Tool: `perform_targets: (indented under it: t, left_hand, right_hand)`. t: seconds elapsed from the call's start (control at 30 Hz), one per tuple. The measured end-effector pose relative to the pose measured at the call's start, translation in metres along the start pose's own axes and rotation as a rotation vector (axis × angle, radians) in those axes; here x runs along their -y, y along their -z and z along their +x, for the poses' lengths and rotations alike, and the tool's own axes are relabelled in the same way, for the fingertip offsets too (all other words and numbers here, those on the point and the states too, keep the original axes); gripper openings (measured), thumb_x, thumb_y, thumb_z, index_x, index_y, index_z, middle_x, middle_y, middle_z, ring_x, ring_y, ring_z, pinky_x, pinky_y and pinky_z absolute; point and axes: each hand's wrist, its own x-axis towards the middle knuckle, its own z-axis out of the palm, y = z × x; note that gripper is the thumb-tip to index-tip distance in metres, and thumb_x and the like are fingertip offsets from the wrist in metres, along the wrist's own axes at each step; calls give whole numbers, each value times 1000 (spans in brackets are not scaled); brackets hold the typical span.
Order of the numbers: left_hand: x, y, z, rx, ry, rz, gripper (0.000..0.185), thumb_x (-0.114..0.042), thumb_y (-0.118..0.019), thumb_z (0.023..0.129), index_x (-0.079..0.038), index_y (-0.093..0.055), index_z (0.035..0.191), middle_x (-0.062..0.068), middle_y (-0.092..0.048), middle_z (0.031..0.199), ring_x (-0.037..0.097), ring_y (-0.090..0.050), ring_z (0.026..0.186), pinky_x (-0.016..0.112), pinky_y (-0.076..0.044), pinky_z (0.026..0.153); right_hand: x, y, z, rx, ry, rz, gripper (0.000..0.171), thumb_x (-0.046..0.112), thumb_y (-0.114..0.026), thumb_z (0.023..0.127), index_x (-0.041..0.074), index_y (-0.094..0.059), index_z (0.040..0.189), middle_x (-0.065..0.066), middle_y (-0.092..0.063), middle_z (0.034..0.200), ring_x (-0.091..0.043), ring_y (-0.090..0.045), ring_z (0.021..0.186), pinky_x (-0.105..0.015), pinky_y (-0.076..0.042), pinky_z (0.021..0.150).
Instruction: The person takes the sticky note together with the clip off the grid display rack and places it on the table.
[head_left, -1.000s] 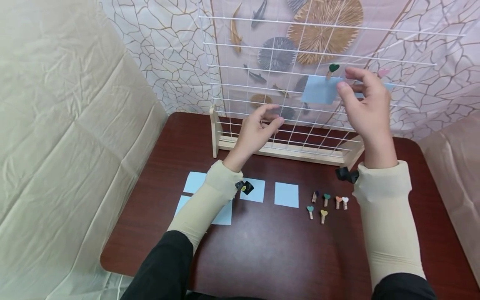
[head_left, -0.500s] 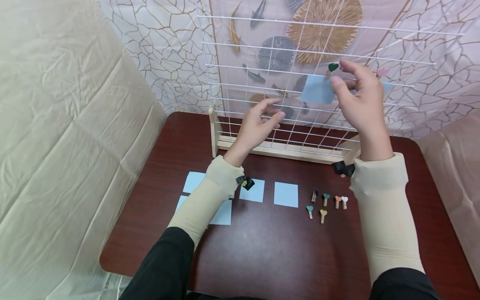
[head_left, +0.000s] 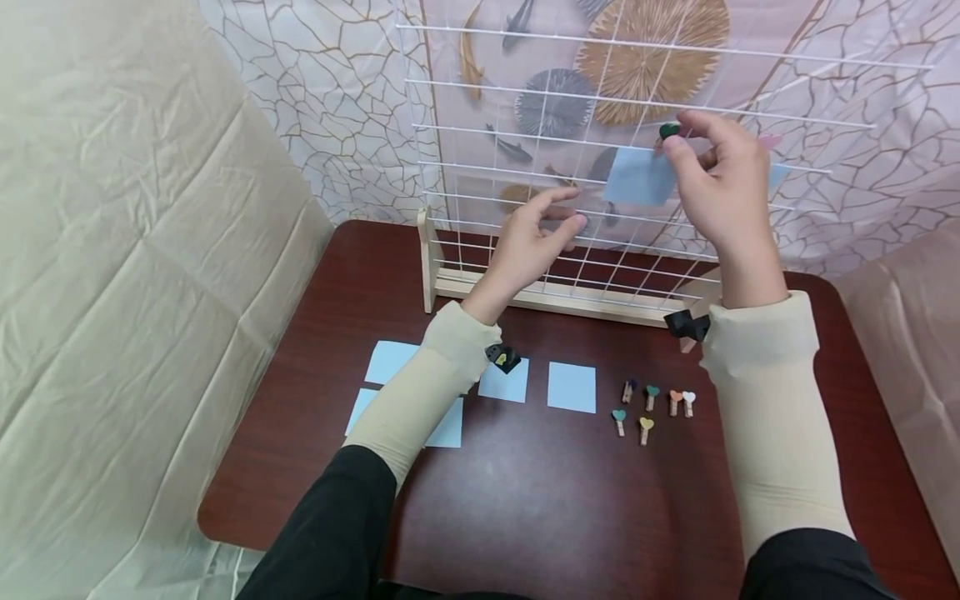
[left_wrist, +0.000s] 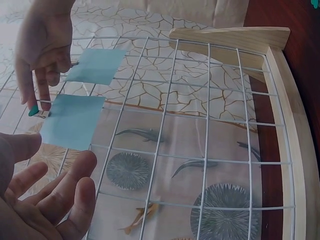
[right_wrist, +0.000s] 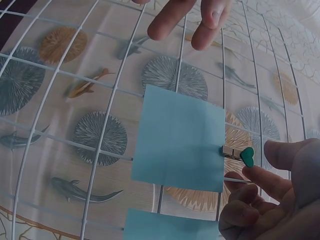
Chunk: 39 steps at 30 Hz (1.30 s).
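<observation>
A light-blue square paper (head_left: pixel 640 177) hangs on the white wire grid (right_wrist: pixel 102 130), held at its edge by a small wooden clip with a dark green heart (right_wrist: pixel 247 156). My right hand (head_left: pixel 720 179) is at this clip. In the right wrist view its index fingertip sits right at the heart, with the thumb a little apart from it. My left hand (head_left: pixel 531 242) hovers in front of the grid, left of and below the paper, fingers loosely bent and holding nothing. A second blue paper (left_wrist: pixel 97 66) hangs beside the first, partly behind my right hand in the head view.
Several blue papers (head_left: pixel 572 387) lie on the dark red-brown table (head_left: pixel 525 508), some partly under my left forearm. Several heart clips (head_left: pixel 647 430) lie to their right. The grid stands in a wooden base (head_left: pixel 555 304) before a patterned backdrop (head_left: pixel 360 108).
My right hand has shifted left and slightly up, its fingertips now at the green heart clip. My left hand has moved right and up, closer to the hanging paper.
</observation>
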Motion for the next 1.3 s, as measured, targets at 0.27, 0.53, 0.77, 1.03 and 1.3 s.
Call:
perform_targets:
  t: [0.27,0.53,0.77,1.03,1.3]
  left_hand:
    - [2,-3,9,-16,-48,28,40,-19,-68,105,-9,-63,144,15,-74,125,27,-77,85,28,-58,70]
    - [2,-10,19,-3,-42,11,43,-17,-69,105,-5,-61,145,15,-74,124,26,-77,84,27,-60,73]
    - [-1,-14,26,3,-11,-3,45,-17,-68,105,-8,-59,148,13,-74,127,25,-77,87,28,-61,76]
    - [-3,-19,35,0,-11,74,48,-19,-70,104,-10,-58,150,9,-74,130,8,-70,115,22,-58,79]
    - [-5,-25,44,-4,39,-8,46,-15,-67,106,-5,-57,150,12,-76,124,18,-77,80,35,-63,76]
  right_hand:
    - [-1,-2,3,22,-44,0,34,20,-67,103,5,-73,134,-11,-70,123,-1,-51,64,-12,-42,59]
    - [0,-3,3,18,-26,6,33,20,-67,103,6,-74,132,-9,-70,118,-2,-49,62,-14,-42,59]
    - [-2,-3,4,14,-36,2,33,20,-67,103,6,-74,132,-7,-71,118,1,-52,64,-12,-43,60]
    - [-3,-5,3,21,-47,-12,33,22,-66,104,9,-74,134,-10,-70,122,3,-53,65,-12,-43,60]
    - [-4,-8,7,2,-15,-28,31,22,-65,105,7,-75,131,-15,-72,119,6,-53,66,-14,-44,65]
